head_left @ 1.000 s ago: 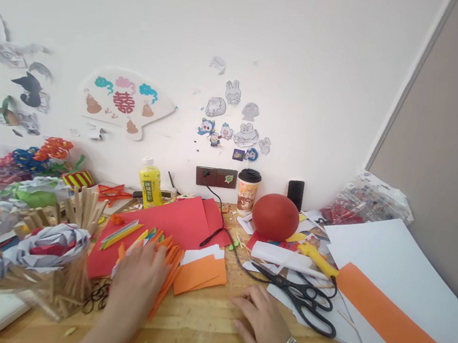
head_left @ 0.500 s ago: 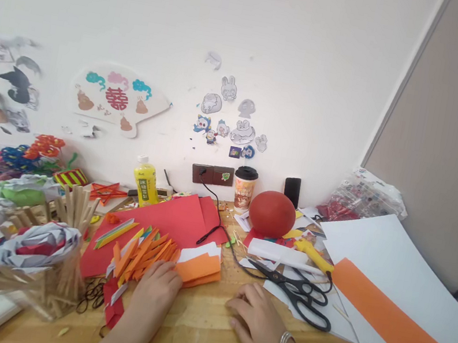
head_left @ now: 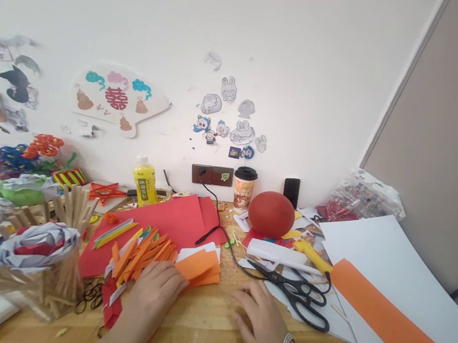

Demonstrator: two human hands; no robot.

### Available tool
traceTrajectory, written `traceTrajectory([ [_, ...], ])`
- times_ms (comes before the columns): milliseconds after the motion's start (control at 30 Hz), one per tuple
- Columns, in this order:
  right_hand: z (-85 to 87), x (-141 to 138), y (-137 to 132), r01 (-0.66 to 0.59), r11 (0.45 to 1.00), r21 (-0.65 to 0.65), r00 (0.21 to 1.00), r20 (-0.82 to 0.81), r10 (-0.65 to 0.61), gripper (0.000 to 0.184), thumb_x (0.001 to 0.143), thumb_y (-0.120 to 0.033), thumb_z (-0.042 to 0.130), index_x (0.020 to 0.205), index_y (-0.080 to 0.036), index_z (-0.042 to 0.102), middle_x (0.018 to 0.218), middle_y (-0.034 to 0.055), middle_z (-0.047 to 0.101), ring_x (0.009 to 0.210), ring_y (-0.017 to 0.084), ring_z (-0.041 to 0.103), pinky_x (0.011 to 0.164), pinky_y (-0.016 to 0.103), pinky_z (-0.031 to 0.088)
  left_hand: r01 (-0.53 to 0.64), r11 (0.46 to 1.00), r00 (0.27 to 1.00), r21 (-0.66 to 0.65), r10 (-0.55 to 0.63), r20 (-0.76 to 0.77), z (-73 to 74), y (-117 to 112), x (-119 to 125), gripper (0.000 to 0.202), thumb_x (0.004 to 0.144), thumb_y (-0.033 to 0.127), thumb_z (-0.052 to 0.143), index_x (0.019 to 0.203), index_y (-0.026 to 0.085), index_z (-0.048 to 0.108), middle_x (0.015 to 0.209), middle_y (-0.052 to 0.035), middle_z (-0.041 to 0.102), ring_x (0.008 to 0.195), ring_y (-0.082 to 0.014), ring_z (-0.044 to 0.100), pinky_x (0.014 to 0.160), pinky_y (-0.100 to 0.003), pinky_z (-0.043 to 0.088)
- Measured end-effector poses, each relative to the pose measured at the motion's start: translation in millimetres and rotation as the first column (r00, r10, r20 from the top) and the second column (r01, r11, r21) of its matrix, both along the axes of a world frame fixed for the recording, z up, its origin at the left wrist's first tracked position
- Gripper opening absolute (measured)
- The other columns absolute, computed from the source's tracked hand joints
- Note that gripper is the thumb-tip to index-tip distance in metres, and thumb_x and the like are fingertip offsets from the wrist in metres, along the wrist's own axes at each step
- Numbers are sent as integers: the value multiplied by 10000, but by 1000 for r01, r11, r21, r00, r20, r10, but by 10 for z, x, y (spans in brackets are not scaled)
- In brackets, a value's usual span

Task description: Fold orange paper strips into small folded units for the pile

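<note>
My left hand [head_left: 155,295] lies on the wooden table [head_left: 202,331], fingers curled over the near edge of a pile of orange paper strips [head_left: 140,256] and touching a folded orange sheet [head_left: 199,266]. Red scraps [head_left: 110,301] lie just left of that hand. My right hand [head_left: 259,317] rests flat on the table with fingers spread, holding nothing, a bracelet on its wrist. Black scissors [head_left: 300,295] lie just to the right of it.
Red paper sheets [head_left: 168,220] lie behind the strips. A red ball [head_left: 271,214], a lidded cup [head_left: 243,188] and a yellow bottle [head_left: 145,181] stand near the wall. A jar of wooden sticks [head_left: 66,250] is at left; large white and orange sheets [head_left: 398,317] at right.
My left hand has drawn back toward me and to the right across the orange strips, which are now fanned out and uncovered. My right hand has barely moved.
</note>
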State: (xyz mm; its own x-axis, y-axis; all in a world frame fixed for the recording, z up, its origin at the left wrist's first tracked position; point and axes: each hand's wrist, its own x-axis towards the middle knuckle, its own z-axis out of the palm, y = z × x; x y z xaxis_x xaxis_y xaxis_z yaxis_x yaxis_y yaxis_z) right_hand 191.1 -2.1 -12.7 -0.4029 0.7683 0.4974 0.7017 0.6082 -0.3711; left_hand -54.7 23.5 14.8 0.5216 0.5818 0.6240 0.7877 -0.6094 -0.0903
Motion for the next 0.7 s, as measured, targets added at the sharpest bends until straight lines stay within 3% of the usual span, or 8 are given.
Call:
traceTrajectory([
  [133,72,29,-31,-128,982,138,991,40,124,338,876,-309,477,1182,-166,472,1090,113,548,978,233,481,860,399,404,282,959,958,-20,-283,-51,-27,-252,222,280,937,145,343,774,167,570,690,-24,590,641,-153,519,597,-273,396],
  [233,91,31,-49,-308,940,149,944,171,282,198,903,-328,447,933,-189,586,893,56,623,814,185,509,804,360,408,388,915,908,-107,-400,-123,-123,-407,343,294,950,142,303,820,159,566,707,-23,581,633,-141,522,591,-258,412],
  [300,89,32,-63,-367,922,122,914,230,334,236,912,-295,425,780,-191,591,776,32,622,730,164,495,733,329,405,396,905,887,-154,-421,-190,-196,-437,359,273,941,143,331,781,161,550,694,-16,565,607,-141,516,571,-259,408],
  [467,115,42,-114,-309,951,-20,927,216,306,163,870,-261,486,773,-194,598,826,33,609,756,162,494,697,311,389,344,924,890,-169,-378,-255,-204,-417,324,199,896,143,428,727,173,529,684,-15,557,599,-154,521,565,-271,412],
  [600,137,33,-120,-213,958,-192,966,108,236,45,788,-177,573,756,-188,603,849,21,590,803,157,514,708,276,402,347,938,897,2,-332,-293,-166,-551,405,218,870,92,390,891,169,592,853,-64,653,786,-198,590,717,-320,453],
  [700,130,23,-117,-135,949,-284,988,35,151,61,737,-139,618,766,-192,611,861,12,581,829,157,525,724,270,408,382,919,893,101,-338,-297,-318,-692,514,271,847,49,385,862,191,616,854,-27,689,839,-177,610,734,-277,453],
])
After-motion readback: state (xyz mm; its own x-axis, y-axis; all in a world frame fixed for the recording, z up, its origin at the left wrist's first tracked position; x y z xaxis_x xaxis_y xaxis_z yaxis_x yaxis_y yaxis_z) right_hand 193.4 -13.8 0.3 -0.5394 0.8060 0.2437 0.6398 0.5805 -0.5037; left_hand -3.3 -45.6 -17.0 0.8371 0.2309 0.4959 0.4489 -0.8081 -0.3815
